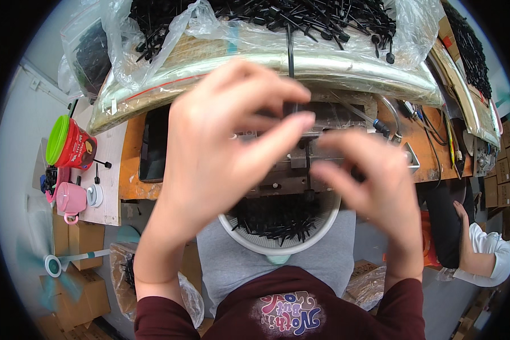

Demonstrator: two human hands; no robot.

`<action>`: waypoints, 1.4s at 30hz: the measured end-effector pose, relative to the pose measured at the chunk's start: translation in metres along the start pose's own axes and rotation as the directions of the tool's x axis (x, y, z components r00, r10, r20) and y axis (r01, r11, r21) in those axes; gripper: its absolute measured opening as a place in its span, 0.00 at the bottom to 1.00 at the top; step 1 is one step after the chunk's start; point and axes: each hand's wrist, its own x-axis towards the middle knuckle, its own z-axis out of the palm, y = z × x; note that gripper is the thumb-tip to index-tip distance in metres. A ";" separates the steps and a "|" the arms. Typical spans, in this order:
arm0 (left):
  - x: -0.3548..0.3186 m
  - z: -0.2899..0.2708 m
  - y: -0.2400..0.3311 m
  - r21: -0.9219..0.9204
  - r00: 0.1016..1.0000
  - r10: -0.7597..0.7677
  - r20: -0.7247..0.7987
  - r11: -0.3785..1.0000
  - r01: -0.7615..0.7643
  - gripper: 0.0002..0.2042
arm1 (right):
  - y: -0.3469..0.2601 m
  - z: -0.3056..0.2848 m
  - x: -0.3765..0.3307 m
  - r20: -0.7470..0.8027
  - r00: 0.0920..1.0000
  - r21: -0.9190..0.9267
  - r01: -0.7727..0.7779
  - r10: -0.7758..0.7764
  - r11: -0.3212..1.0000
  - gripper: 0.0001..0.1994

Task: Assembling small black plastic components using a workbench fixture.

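Note:
My left hand is raised over the workbench, blurred by motion. Its thumb and forefinger close around a thin black rod with a thicker end, which points away from me. To the right, my right hand is also blurred, with thumb and forefinger apart and nothing visible between them. Close to its fingertips, another black rod-like piece lies across a metal fixture. Below the fixture, a white round basket on my lap holds many black pieces.
A plastic-covered raised tray holds a heap of black rods. A dark phone-like slab lies at left, near a red tub and pink cup. A fan stands lower left; another person sits at right.

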 end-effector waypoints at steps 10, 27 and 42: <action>-0.097 0.062 0.000 0.307 0.989 0.040 0.141 0.948 -0.082 0.15 | 0.056 0.026 0.185 -0.300 0.950 -0.271 0.004 -0.089 0.963 0.12; -0.088 0.067 -0.007 0.456 0.969 0.042 0.242 0.877 -0.152 0.14 | 0.017 -0.004 0.045 -0.232 0.973 0.328 0.081 -0.003 0.941 0.14; 0.111 0.011 -0.072 0.476 0.998 0.049 -0.032 0.879 -0.028 0.10 | -0.006 0.057 -0.066 0.014 0.999 -0.022 0.030 -0.029 0.999 0.13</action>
